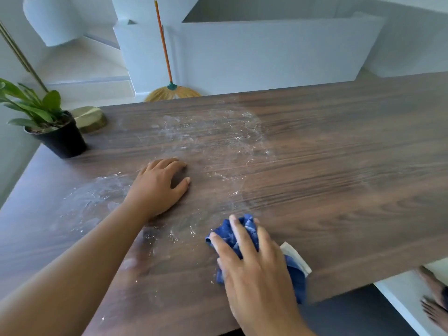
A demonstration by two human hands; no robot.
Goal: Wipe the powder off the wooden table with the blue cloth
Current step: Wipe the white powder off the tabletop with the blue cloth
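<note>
Potted plant: green-leaved plant in a black round pot (58, 139), on the dark wooden surface (339, 154) well beyond and left of the left grip.
Left grip: left hand (158, 187) palm-down, fingers spread flat on the surface, holding nothing.
Powder: smeared white powder (206, 134) beyond the left grip, with another patch just to its left.
Right grip: right hand (252, 265) pressed down, fingers curled over the crumpled blue cloth (232, 235).
Cloth: under the right grip, near the surface's front edge.
Broom: orange-handled straw broom (169, 88), far beyond both grips.
</note>
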